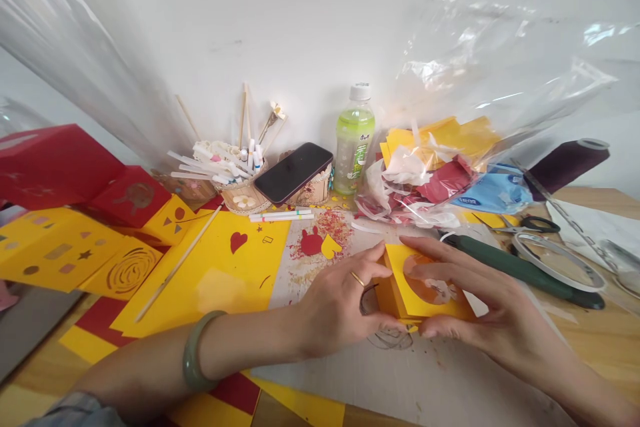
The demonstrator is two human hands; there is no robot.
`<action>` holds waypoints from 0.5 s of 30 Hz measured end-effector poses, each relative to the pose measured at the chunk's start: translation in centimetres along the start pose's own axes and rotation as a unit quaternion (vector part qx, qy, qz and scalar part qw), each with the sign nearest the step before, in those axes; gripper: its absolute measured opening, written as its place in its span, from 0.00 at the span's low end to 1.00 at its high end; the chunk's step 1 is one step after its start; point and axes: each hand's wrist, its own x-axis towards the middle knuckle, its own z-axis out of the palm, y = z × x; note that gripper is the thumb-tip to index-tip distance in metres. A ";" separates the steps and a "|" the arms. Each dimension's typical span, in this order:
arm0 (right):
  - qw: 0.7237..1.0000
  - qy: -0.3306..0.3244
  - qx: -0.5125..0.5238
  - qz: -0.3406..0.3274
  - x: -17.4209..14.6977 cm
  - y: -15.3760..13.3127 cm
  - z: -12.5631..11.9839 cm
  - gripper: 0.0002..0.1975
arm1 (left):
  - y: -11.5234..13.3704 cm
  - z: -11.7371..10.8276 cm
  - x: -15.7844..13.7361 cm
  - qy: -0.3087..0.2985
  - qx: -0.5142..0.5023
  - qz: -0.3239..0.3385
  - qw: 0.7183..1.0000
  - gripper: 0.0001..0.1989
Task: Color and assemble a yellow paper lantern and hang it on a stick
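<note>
A small yellow paper box (400,273) with a round cut-out on its upper face is between my two hands, above a grey work mat (320,387). My left hand (340,297) grips its left side, thumb at the lower edge and fingers at the upper corner. On the right, my right hand (493,293) wraps the box, with fingers over the top face near the cut-out and thumb at the front edge. What shows inside the round opening is partly hidden by my fingers. A red rabbit-shaped cut-out (312,242) and a yellow heart (331,246) lie just beyond.
Yellow sheets (215,280) bear a thin stick (177,265) and a red heart (239,242). Folded red and yellow boxes (65,247) stand left. Behind are a phone (294,172), a drink bottle (354,140) and bagged scraps (425,180). Scissors (520,223), a green-handled tool (520,267) and tape (560,260) lie right.
</note>
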 end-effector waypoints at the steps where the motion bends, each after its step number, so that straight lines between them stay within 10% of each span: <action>1: 1.000 -0.001 0.001 0.000 0.0 0.0 0.0 0.20 | 0.0 0.0 -0.1 -0.004 -0.006 -0.013 1.000 0.23; 15: 1.000 0.005 -0.002 0.009 -0.1 -0.2 0.1 0.19 | 0.5 -0.2 0.1 -0.007 0.029 0.011 0.999 0.12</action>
